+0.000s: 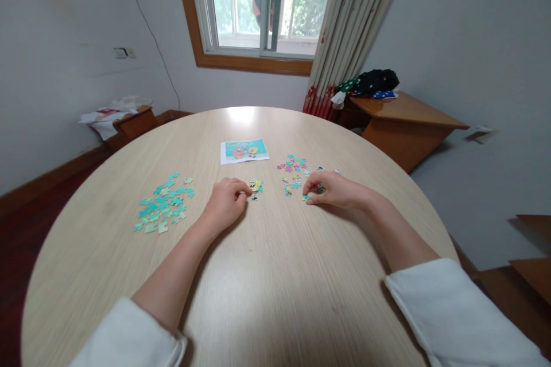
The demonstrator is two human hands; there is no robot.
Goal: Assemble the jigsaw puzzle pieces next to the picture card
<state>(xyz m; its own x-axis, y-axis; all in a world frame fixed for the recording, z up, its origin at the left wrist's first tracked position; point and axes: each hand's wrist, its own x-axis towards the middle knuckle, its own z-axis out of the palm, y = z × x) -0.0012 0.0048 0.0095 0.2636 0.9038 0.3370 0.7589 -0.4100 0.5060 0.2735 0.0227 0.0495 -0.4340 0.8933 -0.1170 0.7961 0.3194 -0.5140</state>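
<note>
My left hand (227,200) rests on the round wooden table (258,275), fingers curled, its fingertips touching a small joined cluster of yellow puzzle pieces (255,186). My right hand (331,189) lies to the right, fingers pinched on a small puzzle piece (321,187) at the edge of a scatter of pink and teal pieces (293,169). A printed reference picture (244,150) lies flat beyond both hands. A separate heap of teal pieces (166,203) sits left of my left hand.
A low wooden side table (404,117) with dark clothes on it stands at the right by a curtain (353,23). A window (262,0) is straight ahead. A low box with papers (118,117) sits at the left wall.
</note>
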